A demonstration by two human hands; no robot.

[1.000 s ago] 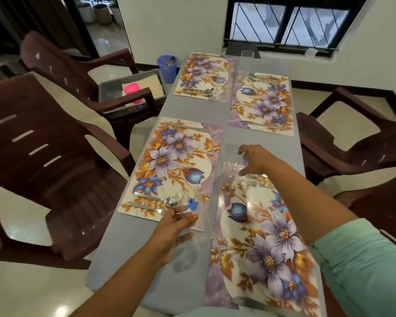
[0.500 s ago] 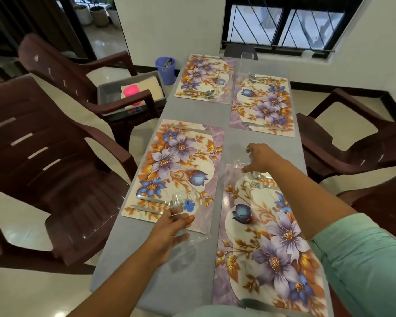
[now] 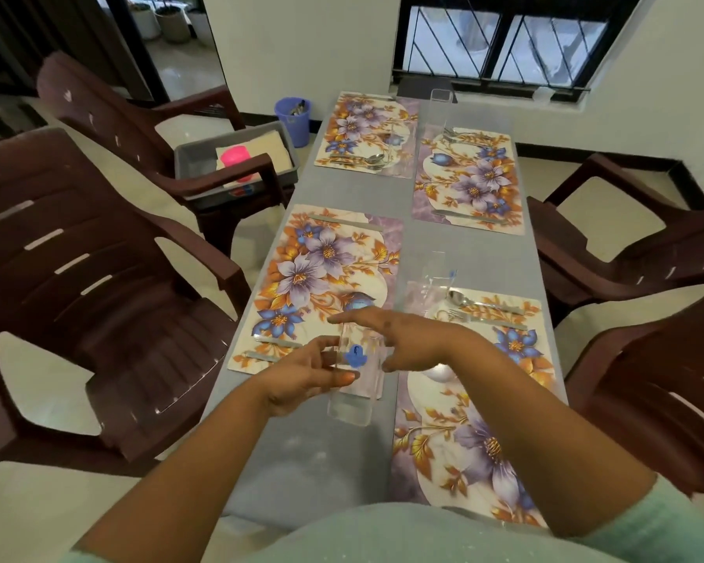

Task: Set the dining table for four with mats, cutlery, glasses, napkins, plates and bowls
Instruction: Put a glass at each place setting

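Observation:
Four floral mats lie on the grey table (image 3: 314,453), each with cutlery; the near left mat (image 3: 322,278) and near right mat (image 3: 476,432) are closest. My left hand (image 3: 309,377) grips a clear glass (image 3: 360,384) with a blue mark, between the two near mats. My right hand (image 3: 403,339) hovers beside that glass with its fingers stretched out to the left. A second clear glass (image 3: 433,278) stands alone at the far left corner of the near right mat. A third glass (image 3: 441,109) stands at the table's far end.
Brown plastic chairs (image 3: 98,286) stand along both long sides. One chair on the left carries a grey tub (image 3: 196,156) with a pink cup (image 3: 236,156) and beige napkins. A blue bin (image 3: 293,115) sits on the floor by the wall.
My right hand has let go of the glass by the near right mat and drawn back toward my left hand. My left hand has moved its glass rightward between the mats.

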